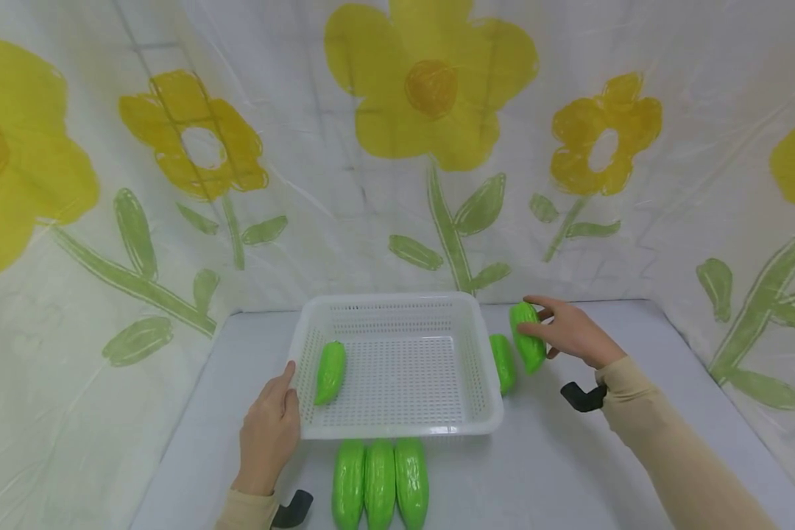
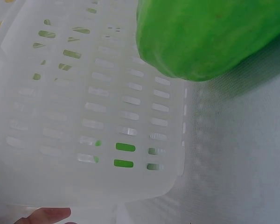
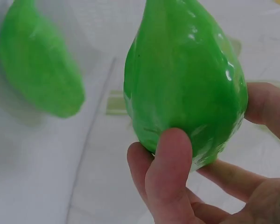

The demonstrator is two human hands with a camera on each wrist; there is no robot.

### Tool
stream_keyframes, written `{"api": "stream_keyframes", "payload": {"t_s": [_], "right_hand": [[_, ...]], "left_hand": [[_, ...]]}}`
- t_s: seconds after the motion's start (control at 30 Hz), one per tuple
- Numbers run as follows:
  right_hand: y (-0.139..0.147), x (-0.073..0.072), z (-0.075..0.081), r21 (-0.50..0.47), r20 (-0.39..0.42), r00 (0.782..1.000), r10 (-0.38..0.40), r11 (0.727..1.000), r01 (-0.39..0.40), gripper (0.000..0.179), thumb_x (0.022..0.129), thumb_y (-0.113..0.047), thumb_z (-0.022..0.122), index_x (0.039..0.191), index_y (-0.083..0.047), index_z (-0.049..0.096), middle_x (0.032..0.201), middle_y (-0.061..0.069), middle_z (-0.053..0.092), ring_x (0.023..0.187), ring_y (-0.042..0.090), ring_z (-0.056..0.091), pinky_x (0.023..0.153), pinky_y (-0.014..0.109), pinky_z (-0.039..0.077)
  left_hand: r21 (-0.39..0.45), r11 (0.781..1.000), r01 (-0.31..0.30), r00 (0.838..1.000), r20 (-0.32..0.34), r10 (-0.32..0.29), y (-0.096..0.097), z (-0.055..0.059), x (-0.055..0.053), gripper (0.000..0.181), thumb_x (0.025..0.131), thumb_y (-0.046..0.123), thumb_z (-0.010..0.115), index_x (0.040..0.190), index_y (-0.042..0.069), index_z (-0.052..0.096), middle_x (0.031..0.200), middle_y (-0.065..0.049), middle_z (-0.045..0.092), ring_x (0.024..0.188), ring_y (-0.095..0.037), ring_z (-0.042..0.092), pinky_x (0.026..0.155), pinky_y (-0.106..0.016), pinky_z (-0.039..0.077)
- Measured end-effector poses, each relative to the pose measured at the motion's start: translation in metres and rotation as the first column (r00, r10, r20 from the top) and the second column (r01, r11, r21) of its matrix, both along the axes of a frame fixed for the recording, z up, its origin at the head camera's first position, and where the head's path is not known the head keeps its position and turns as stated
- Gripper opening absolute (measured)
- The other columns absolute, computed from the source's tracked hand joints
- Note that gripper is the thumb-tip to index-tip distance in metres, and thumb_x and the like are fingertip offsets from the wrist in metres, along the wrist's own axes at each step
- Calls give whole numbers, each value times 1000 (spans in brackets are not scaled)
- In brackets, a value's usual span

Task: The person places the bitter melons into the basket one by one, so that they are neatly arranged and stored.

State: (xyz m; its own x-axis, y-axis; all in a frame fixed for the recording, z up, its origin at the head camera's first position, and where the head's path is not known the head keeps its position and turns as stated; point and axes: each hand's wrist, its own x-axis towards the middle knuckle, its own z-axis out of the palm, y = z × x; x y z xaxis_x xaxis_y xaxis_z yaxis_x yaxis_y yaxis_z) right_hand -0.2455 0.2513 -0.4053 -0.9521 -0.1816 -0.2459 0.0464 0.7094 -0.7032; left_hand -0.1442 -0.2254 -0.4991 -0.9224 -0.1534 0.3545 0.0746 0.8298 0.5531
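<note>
A white perforated plastic basket sits mid-table with one ridged green bitter gourd inside at its left. My left hand grips the basket's left rim; in the left wrist view only a fingertip shows by the rim. Right of the basket, my right hand holds a bitter gourd between thumb and fingers, raised off the table. Another bitter gourd lies against the basket's right side, partly hidden by it. Three more bitter gourds lie side by side before the basket's front.
The pale table is backed by a white curtain with yellow flowers. Dark wrist devices show below both hands. Table surface shows to the right of the basket and along its left.
</note>
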Motion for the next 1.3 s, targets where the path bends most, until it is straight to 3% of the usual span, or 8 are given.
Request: {"api": "stream_keyframes", "payload": {"t_s": [0.2, 0.37, 0.57, 0.7, 0.9, 1.13, 1.3], "right_hand": [[-31, -4, 15, -65, -46, 999, 21, 998, -24, 79, 97, -45, 71, 161, -12, 38, 144, 29, 54, 83, 23, 69, 68, 37, 60], [-74, -12, 17, -131, -67, 995, 69, 988, -78, 75, 96, -41, 74, 159, -13, 43, 137, 25, 60, 88, 24, 70, 68, 43, 63], [-127, -18, 9, -157, -39, 990, 138, 977, -142, 74, 96, -40, 74, 159, -16, 43, 136, 24, 59, 75, 24, 71, 66, 40, 62], [-156, -22, -1, -172, -45, 983, 179, 968, -184, 75, 96, -38, 74, 158, -11, 43, 129, 24, 62, 73, 21, 72, 62, 37, 62], [-194, -23, -14, -208, -32, 978, 208, 955, -210, 74, 96, -34, 74, 158, -7, 43, 127, 23, 65, 72, 20, 72, 69, 47, 64], [-227, -21, -18, -247, -24, 976, 217, 945, -216, 72, 96, -33, 74, 156, -5, 45, 124, 22, 67, 76, 20, 72, 69, 48, 64], [-239, -20, -20, -257, -20, 974, 227, 940, -224, 73, 95, -33, 74, 155, -4, 45, 125, 24, 67, 75, 20, 72, 71, 50, 64]], "left_hand": [[6, 1000, 3, 1000, 0, -3, 0, -1, -1, 46, 106, 9, 47, 150, 2, 53, 136, -21, 67, 102, -35, 71, 76, -54, 59], [2, 1000, 0, 1000, -11, 0, -1, -2, -1, 45, 105, 8, 48, 150, 1, 54, 135, -22, 67, 103, -36, 72, 76, -54, 59], [-7, 1000, 0, 1000, -22, 0, -2, -3, -1, 45, 105, 7, 48, 149, 0, 54, 135, -22, 67, 97, -34, 72, 70, -50, 59], [-5, 1000, -5, 1000, -20, 5, -2, -3, -1, 45, 105, 8, 47, 149, 1, 55, 136, -22, 67, 102, -37, 73, 70, -51, 60], [-1, 1000, -7, 1000, -13, 7, -1, -2, 0, 45, 105, 8, 46, 149, 1, 55, 136, -21, 67, 101, -35, 72, 69, -50, 59], [-8, 1000, -6, 1000, -19, 6, -1, -2, -1, 45, 105, 8, 48, 148, 0, 55, 134, -22, 68, 93, -31, 72, 59, -36, 53], [-16, 1000, -6, 1000, -21, 6, -1, -2, -1, 45, 105, 8, 49, 148, 1, 55, 133, -21, 68, 91, -30, 71, 59, -36, 53]]}}
